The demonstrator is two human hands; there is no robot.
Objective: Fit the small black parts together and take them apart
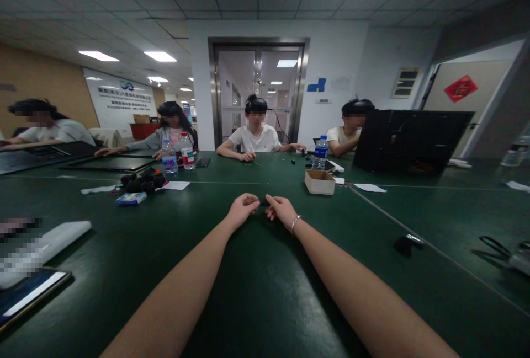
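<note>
Head view: I judge two-handed handling in hand, left hand [242, 211] and right hand [283, 212] pinching a small dark object [264, 202] between them over the green table [256, 281]; next calls for steady, even grip.

Saw a dark green table [256, 303] spread out beneath the fingers [250, 202]. Found an open box [320, 184] just beyond them to the right, a paper sheet [370, 187] farther right. Noticed a blue-and-white packet [131, 198] and a black bundle [143, 180] well left of the fingers. Spotted a phone [31, 300] nearer than the fingers, far left, and a large black case [414, 140] beyond, far right.
</note>
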